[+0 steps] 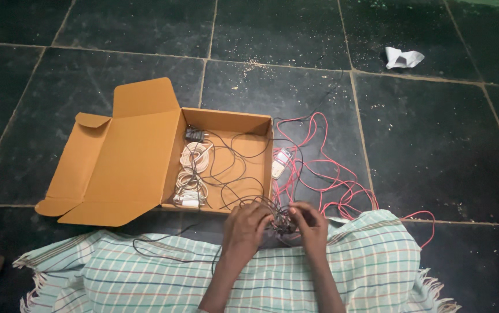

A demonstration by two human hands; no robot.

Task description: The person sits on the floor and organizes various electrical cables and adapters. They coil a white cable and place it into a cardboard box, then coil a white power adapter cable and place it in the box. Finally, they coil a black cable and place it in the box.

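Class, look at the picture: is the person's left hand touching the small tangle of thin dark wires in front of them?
Touching. The head view shows the left hand with its fingers curled into the small tangle of thin dark wires, no gap between them; the right hand grips the same bundle.

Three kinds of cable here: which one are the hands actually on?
The thin black wire: both hands pinch its tangle. The red wire lies loose on the floor; the white coils sit in the box.

Wire knot [284, 223] — hidden between fingers [261, 219]

Dark tiled floor [434, 145], cardboard box [116, 168], red wires [342, 179], crumpled paper [403, 57]
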